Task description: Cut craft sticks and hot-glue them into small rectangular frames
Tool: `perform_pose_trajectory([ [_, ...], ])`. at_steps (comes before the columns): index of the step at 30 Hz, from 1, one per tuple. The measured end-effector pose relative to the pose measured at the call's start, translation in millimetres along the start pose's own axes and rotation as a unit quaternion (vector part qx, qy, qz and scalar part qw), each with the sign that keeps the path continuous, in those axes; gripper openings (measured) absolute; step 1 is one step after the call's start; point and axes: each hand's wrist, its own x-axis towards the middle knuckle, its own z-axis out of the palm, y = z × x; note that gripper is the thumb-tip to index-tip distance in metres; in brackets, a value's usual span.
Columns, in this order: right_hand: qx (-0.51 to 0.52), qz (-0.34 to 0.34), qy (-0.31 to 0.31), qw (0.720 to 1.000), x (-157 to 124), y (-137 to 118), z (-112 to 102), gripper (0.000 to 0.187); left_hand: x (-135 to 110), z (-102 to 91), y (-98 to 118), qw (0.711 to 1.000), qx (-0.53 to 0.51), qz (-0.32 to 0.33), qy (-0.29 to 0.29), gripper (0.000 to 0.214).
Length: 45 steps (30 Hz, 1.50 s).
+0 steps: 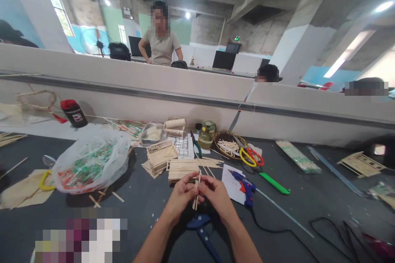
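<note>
- Sticks (196, 200): a thin bundle, raised off the table between both hands, left of the glue gun (247, 191).
- Left hand (184, 191): thumb and fingers pinching the bundle.
- Right hand (213, 189): thumb and fingertips also grasping it, nearest the glue gun.
- Blue tool (202, 222): below the hands, nearer the wearer than the glue gun.
- Stick rack (182, 167): just beyond the hands, left of the glue gun.
- Paper (228, 183): partly under the glue gun.
- Green cutter (274, 183): right of the glue gun.
- Basket (224, 134): beyond the glue gun, holding short sticks.
</note>
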Motion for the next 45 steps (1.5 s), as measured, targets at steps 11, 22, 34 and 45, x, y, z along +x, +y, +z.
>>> perform_pose_trajectory([
  [11, -0.070, -0.077, 0.067, 0.992, -3, -6, -6, 0.030, 3, -4.8, -8, 0.997, 0.050, -0.019, -0.063, 0.051],
  [22, -0.136, -0.075, 0.074, 0.985, -7, 43, -12, 0.024, 11, -7.4, -18, 0.985, 0.161, 0.046, 0.033, 0.028],
  [34, -0.126, -0.043, 0.071, 0.988, -11, 31, -8, 0.016, 9, -12.9, -32, 0.941, 0.329, 0.084, 0.010, 0.038],
  [45, 0.025, 0.036, 0.060, 0.997, -11, 24, -4, 0.044, 12, -8.4, -31, 0.995, 0.095, 0.003, -0.040, 0.040],
])
